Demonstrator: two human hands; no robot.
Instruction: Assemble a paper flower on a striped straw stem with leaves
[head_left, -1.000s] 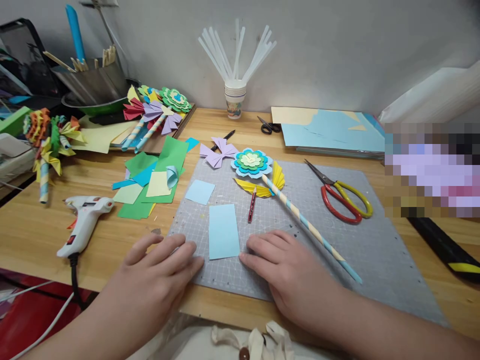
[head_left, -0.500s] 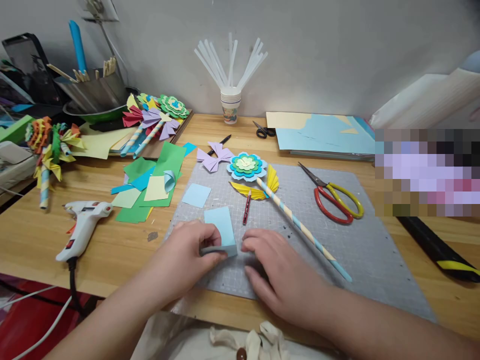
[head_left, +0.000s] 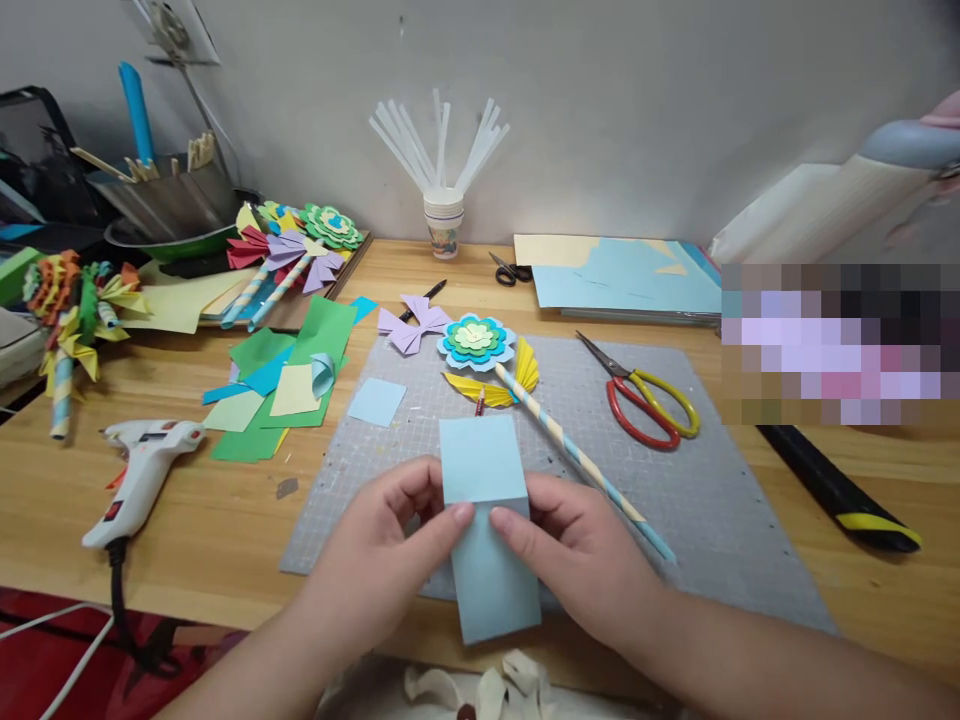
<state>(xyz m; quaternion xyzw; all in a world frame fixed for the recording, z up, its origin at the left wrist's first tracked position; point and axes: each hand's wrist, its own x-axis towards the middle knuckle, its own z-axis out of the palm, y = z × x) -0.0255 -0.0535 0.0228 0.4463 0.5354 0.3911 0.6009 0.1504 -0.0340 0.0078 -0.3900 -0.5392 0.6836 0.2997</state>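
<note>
A light blue strip of paper (head_left: 491,570) with a crease across its middle is held between both hands above the cutting mat. My left hand (head_left: 409,535) grips its left edge, thumb in front at the crease and fingers behind. On the right edge, my right hand (head_left: 566,535) pinches it the same way. Just beyond lies a paper flower (head_left: 476,342) in blue, green and cream, on a spiral-striped stem (head_left: 585,460) with yellow pleated leaves (head_left: 526,368). A small light blue square (head_left: 377,401) rests to the left. A red pencil (head_left: 480,402) is mostly hidden behind the strip.
Red-and-yellow-handled scissors (head_left: 637,400) lie on the grey mat (head_left: 720,560). At left are a white glue gun (head_left: 146,470) with a cord, green paper scraps (head_left: 322,330) and finished paper flowers (head_left: 292,245). A cup of straws (head_left: 444,225) stands at the back.
The light blue paper, folded over in my left hand before, is now opened out and raised upright. My right hand has come in to grip its right edge. The view has shifted slightly.
</note>
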